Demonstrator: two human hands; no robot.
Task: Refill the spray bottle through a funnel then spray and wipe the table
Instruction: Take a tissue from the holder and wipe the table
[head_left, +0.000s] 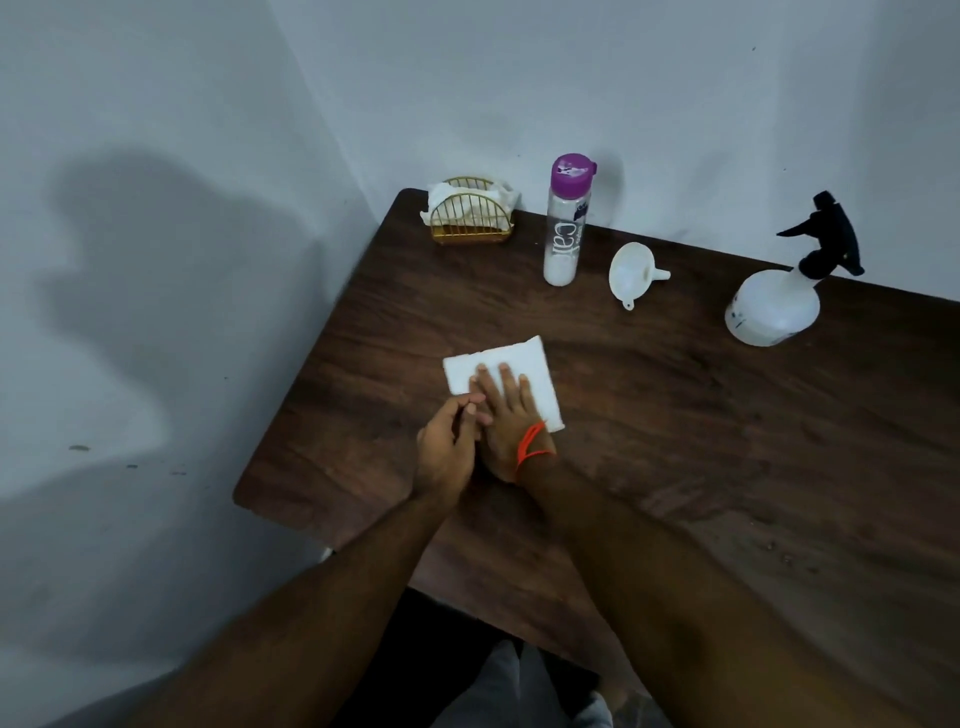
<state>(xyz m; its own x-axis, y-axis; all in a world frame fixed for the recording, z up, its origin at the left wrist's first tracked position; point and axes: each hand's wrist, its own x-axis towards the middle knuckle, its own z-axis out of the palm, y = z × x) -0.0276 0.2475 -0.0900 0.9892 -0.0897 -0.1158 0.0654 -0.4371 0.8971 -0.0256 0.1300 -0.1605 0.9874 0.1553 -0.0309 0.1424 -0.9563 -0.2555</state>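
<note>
My right hand (506, 415) presses flat, fingers straight, on a folded white tissue (503, 382) lying on the wooden table (675, 415). My left hand (448, 447) sits loosely curled against it, holding nothing I can see. The tissue looks light, soft and easily torn, best driven by a flat palm. Beyond my fingertips lies the funnel (635, 273); the spray bottle (784, 296) stands far right.

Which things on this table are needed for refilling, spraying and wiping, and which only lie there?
Belong to the job:
white spray bottle with black trigger
white plastic funnel
clear bottle with purple cap
folded white tissue under the right hand

Just lying about:
gold wire napkin holder
</note>
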